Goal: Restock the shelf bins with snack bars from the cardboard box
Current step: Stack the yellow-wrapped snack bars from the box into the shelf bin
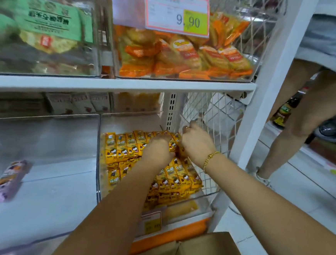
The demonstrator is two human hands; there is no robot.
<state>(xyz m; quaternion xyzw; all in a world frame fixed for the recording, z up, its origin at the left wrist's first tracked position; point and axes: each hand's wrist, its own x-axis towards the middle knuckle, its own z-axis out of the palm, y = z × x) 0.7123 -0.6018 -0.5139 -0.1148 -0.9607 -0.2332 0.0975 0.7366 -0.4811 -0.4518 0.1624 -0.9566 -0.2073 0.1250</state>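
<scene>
Left hand: we are reaching our left hand down into the bin, its fingers curling narrowly over the yellow snack bars in the back row and gripping them; the fingertips are hiding among the wrappers.
Right hand: we are holding our right hand just beside the left, at the right end of the same row, fingers bending tightly; we cannot tell whether they are pinching a bar.
Bracelet: a gold bracelet is sitting on our right wrist.
Bin: the clear bin is standing on the lower shelf against the wire mesh side, with bars lying in rows inside it.
Cardboard box: the cardboard box is sitting open below our forearms, a little yellow showing inside.
Neighbouring bin: a purple packet is lying alone to the left.
Upper shelf: orange packets are sitting behind a price tag reading 9.90.
Bystander: a person's legs are standing at the right.
</scene>
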